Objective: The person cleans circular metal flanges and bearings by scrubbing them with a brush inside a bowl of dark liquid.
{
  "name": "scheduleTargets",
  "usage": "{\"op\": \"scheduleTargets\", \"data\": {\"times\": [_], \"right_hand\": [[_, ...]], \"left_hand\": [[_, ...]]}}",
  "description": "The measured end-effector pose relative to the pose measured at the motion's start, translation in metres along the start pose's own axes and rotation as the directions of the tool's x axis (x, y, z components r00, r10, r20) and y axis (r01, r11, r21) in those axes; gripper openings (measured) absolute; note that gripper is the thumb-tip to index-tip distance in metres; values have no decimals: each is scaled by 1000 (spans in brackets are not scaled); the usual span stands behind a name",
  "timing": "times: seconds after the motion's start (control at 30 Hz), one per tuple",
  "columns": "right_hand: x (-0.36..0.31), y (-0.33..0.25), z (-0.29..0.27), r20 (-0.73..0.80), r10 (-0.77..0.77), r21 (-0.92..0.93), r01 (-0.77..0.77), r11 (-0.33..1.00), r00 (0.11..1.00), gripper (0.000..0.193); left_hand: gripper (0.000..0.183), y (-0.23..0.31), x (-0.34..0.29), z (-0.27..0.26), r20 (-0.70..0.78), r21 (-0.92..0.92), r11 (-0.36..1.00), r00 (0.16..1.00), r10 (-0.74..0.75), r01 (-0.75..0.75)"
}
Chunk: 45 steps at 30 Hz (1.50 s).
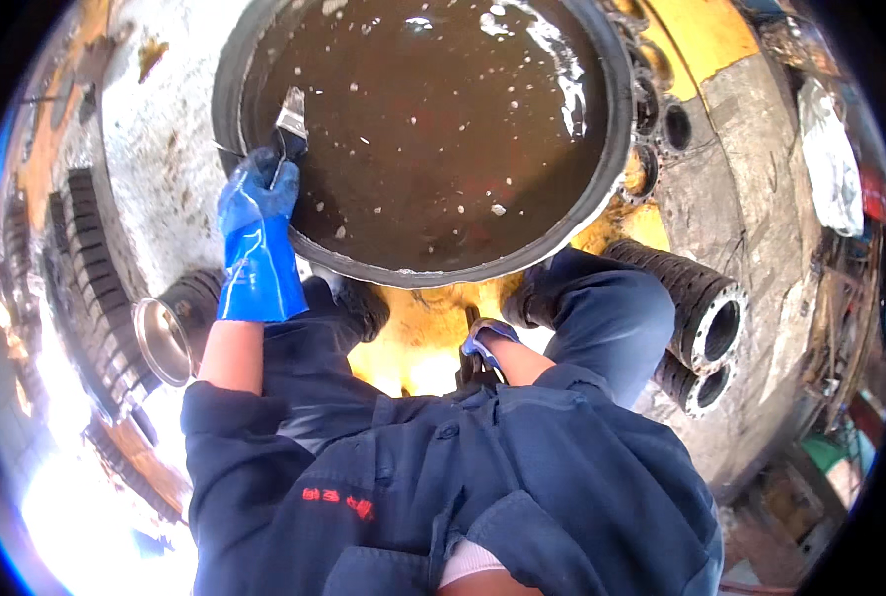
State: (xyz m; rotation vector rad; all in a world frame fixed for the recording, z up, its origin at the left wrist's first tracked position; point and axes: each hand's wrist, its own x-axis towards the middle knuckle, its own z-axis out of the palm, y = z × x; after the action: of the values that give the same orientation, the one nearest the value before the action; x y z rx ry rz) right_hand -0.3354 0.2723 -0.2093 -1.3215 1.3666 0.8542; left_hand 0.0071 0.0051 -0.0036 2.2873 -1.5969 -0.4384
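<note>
My left hand [257, 204], in a long blue rubber glove, is closed round the dark handle of a paintbrush [292, 117] at the left side of a big round tub [226, 99]. The pale brush head points away from me, over murky brown liquid with white flecks floating on it. Low between my knees, my right hand [489, 336] wears a blue and grey glove. Its fingers curl about a dark thing [471, 370] that I cannot make out, and most of them are hidden.
Dark ribbed cylinders with flanged, holed ends [718, 328] lie right of my knee. More round parts [676, 127] stand along the tub's right side. A ringed cylinder [165, 341] and ribbed black pieces [90, 248] are at left. A white bag [830, 159] sits far right.
</note>
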Motion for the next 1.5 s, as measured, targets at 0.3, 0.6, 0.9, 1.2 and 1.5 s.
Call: {"op": "scheduleTargets", "data": {"times": [0.3,0.6,0.9,1.2,1.5], "right_hand": [[-159,-58,-120,-578,-414,18,519,855,703,58],[-296,-19,-158,-911,-238,52,666,744,337,56],[-332,-81,-187,-879,-396,-314,301,900,264,67],[-273,-132,-268,-781,-333,-255,218,942,528,31],[-222,-65,-323,-833,-151,177,515,839,533,45]], "left_hand": [[28,27,1,-16,117,65,972,969,219,-228],[33,68,-74,-74,250,-465,872,922,294,-152],[34,77,-131,-104,-31,-195,510,525,850,-838],[31,116,-102,-50,122,-870,406,676,726,-280],[70,136,-18,-35,561,-721,-251,757,335,646]]}}
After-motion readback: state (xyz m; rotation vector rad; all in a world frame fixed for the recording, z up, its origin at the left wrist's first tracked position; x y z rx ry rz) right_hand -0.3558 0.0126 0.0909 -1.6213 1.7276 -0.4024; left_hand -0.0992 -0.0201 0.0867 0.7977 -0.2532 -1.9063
